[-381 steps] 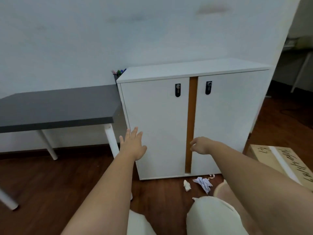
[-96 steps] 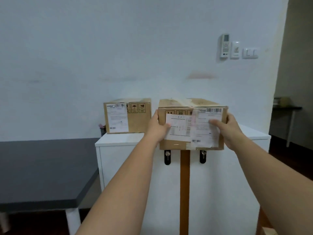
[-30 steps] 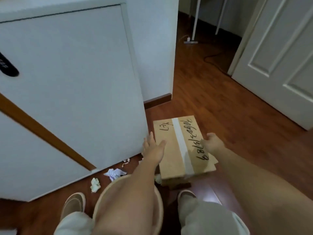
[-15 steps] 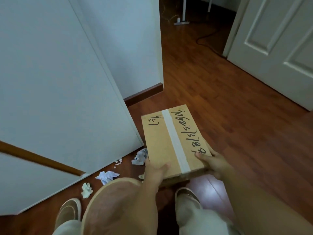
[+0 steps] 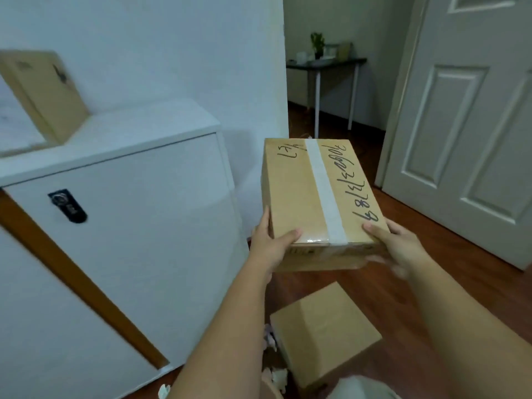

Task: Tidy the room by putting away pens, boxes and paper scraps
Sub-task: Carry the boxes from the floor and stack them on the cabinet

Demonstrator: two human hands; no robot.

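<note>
the taped cardboard box [image 5: 316, 194] is held in the air between both hands. the left hand [image 5: 270, 243] grips its near left corner, thumb on top. the right hand [image 5: 394, 246] grips the near right corner, thumb on top, fingers curled underneath. below the hands, a second box [image 5: 325, 332] rests on the floor [image 5: 431, 283], with paper scraps [image 5: 273, 370] beside it. left of the left hand stands a white cabinet [image 5: 129, 226].

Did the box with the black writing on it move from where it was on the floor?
Yes. The box with writing went up off the floor; the left hand and right hand hold it near the height of the white cabinet top.
</note>
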